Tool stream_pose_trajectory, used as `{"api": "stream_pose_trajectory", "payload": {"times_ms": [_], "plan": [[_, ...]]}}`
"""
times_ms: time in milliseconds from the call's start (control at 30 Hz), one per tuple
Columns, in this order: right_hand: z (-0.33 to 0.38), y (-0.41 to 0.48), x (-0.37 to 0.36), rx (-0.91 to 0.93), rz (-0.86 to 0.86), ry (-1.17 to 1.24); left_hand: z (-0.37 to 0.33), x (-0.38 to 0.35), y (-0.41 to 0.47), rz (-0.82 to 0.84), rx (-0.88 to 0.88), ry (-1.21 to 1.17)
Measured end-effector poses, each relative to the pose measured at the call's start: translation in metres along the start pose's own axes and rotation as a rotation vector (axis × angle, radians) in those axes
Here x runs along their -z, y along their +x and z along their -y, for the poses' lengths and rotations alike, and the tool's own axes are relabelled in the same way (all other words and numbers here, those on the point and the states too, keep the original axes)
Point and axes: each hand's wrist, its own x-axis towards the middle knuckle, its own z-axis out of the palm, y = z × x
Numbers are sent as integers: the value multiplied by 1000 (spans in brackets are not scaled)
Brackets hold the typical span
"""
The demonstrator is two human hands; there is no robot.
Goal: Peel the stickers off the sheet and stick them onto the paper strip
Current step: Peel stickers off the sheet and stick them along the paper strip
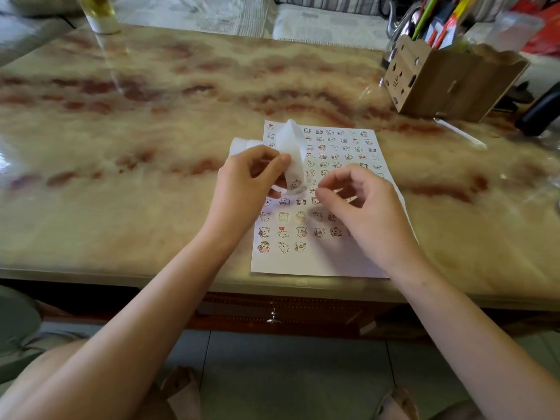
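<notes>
forearms [151, 313]; left grip [245, 183] tight on paper strip [291, 144] above sticker sheet [303, 259]; right grip [363, 207] curled, hold unclear; pen box [448, 83] beyond

no readable text, sticker sheet [318, 265] shows only cartoons (nothing legible)

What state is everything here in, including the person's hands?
White paper strip: lifted, curled, one sticker on it.
White sheet of cartoon stickers: lying flat on the marbled stone table.
Left hand: grips the strip.
Right hand: fingers curled beside the strip; whether it holds a sticker cannot be told.
Brown cardboard pen holder: upright, stuffed with pens.
</notes>
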Motion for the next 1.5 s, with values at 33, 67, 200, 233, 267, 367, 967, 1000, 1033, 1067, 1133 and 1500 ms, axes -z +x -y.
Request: {"api": "stream_pose_trajectory", "payload": {"times_ms": [33, 67, 200, 233, 267, 367, 967, 1000, 1033, 1067, 1133, 1500], "plan": [[1, 1, -1, 44, -24, 3, -1, 0, 0, -3, -16, -7], [1, 3, -2, 72, -38, 11, -2, -1, -1, -1, -26, -16], [1, 6, -10, 137, -94, 13, -4, -4, -3, 15, -33, -68], [1, 7, -11, 160, -116, -15, -5, -4, -3, 18, -24, -89], [1, 7, -11, 185, -130, -37, -6, -4, -3, 21, -15, -109], [2, 8, -10, 221, -117, -14, -6, -3, -3, 30, 3, -140], [-6, 9, -9, 236, -91, 27, -6, -3, -7, 137, 68, -80], [-7, 8, -8, 247, -95, 10, -6, -3, -8, 137, 68, -84], [-7, 8, -8, 256, -101, 0, -6, -4, -8, 137, 69, -90], [-8, 8, -9, 264, -108, -6, -6, -4, -8, 137, 70, -95], [-8, 8, -9, 279, -118, -18, -6, -4, -8, 132, 69, -99], [-12, 9, -9, 328, -122, -41, -8, -5, -10, 106, 68, -92]]}}
